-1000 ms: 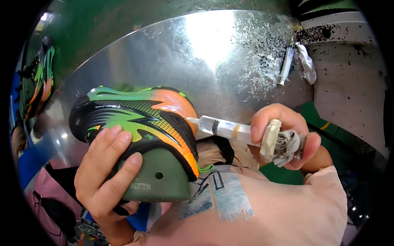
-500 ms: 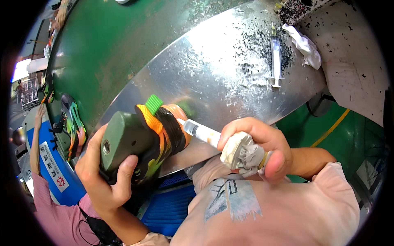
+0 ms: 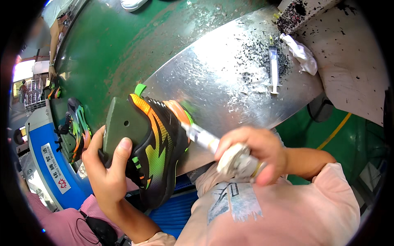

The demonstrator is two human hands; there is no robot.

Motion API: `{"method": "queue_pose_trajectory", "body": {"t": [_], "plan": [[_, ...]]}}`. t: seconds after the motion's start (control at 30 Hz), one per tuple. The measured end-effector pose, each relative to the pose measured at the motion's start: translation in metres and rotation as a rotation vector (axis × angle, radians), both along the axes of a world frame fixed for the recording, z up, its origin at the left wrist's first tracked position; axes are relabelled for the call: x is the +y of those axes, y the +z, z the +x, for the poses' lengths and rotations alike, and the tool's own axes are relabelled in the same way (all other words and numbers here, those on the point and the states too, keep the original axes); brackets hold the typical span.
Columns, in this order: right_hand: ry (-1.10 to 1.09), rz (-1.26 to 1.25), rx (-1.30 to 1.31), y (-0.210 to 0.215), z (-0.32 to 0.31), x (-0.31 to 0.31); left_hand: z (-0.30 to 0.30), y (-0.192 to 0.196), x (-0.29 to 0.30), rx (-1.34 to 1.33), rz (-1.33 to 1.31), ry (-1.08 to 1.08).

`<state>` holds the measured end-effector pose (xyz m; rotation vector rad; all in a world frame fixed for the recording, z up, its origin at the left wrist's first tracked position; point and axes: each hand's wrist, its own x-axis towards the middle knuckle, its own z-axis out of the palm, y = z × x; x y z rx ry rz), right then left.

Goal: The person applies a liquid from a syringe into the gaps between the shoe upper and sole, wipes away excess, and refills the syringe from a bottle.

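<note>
My left hand (image 3: 107,169) grips a black, orange and green sports shoe (image 3: 158,143) mounted on a dark green last (image 3: 122,125), held tilted with the heel tab up. A syringe (image 3: 200,137) with a cloth-wrapped end (image 3: 236,160) sits in my right hand (image 3: 256,153), its tip against the shoe's side near the sole edge. Both hands are over the near edge of the shiny metal plate (image 3: 221,69).
A second syringe (image 3: 273,65) and a crumpled white rag (image 3: 301,52) lie on the plate at the far right among black crumbs. More matching shoes (image 3: 78,127) rest on the green belt (image 3: 119,45) at left. Another person's arm (image 3: 53,45) shows far left.
My left hand has turned the shoe so its side faces up. The view has shifted further, showing more of the belt at left. The syringe stays against the shoe.
</note>
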<state>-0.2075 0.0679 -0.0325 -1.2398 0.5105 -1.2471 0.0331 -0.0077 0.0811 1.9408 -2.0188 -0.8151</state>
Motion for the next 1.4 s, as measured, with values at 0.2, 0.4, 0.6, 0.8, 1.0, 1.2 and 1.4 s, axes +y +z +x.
{"method": "queue_pose_trajectory", "body": {"t": [0.2, 0.4, 0.6, 0.8, 1.0, 1.2, 1.4], "plan": [[-0.305, -0.206, 0.518, 0.01, -0.008, -0.036, 0.048, -0.027, 0.003, 0.325, -0.244, 0.295], [-0.074, -0.456, 1.368, -0.015, -0.006, -0.032, 0.075, 0.0, 0.011, -0.474, -0.08, -0.132], [-0.295, -0.407, 1.428, -0.003, -0.031, -0.024, 0.078, -0.039, -0.038, -0.221, -0.232, -0.493], [-0.452, -0.265, 1.51, -0.027, -0.076, -0.029, 0.089, -0.06, -0.015, -0.061, -0.477, -0.565], [-0.444, -0.076, 1.515, -0.039, -0.097, -0.024, 0.079, -0.077, 0.015, -0.149, -0.734, -0.597], [-0.455, 0.149, 0.987, -0.026, -0.132, 0.005, 0.07, -0.083, 0.066, -0.144, -0.842, -0.468], [-0.547, 0.508, 0.738, -0.003, -0.125, 0.015, 0.058, -0.088, 0.08, -0.136, -0.87, -0.374]]}}
